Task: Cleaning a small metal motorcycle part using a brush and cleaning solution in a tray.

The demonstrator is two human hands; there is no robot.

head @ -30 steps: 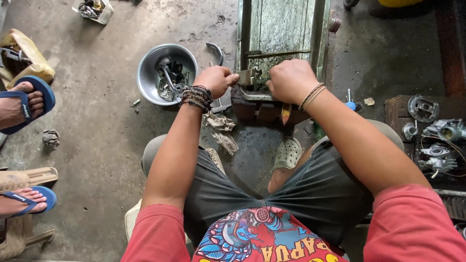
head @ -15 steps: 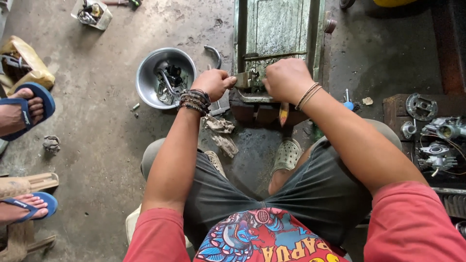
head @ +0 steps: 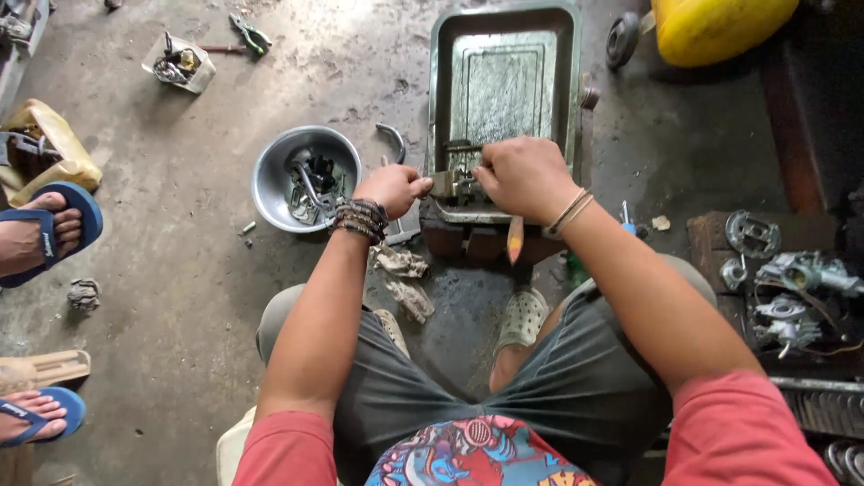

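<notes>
- While the person sits low over the concrete floor [head: 180, 297], both hands meet at the near rim of a metal tray [head: 441, 81], so whatever drips or drops off the work lands in the tray rather than on the ground.
- The left hand [head: 391, 189] is curled nearly closed, thumb and fingers pinching one end of a small metal part [head: 453, 183]; it seems to serve as the steadying hand.
- The right hand [head: 526, 175] is closed in a fist over the other end of that part. A tool with a yellowish handle [head: 515, 238] pokes out below the fist, so the hand looks wrapped around it, though the working tip is hidden.
- The small metal part sits right at the tray's front edge, between the two hands and touching both; its exact shape is too covered to tell.
- The tray rests on bricks [head: 468, 241], which lift it nearer the hands.
- A steel bowl [head: 270, 180] of loose metal pieces stands just left of the left hand, within easy reach.
- A dirty rag [head: 400, 274] lies on the floor below the left wrist.
- More engine parts [head: 792, 288] are laid out on a board to the right, apart from the tray.
- A yellow container [head: 720, 27] stands beyond the tray at upper right.
- Another person's feet in blue sandals [head: 45, 234] show at the left edge, well clear of the work.
</notes>
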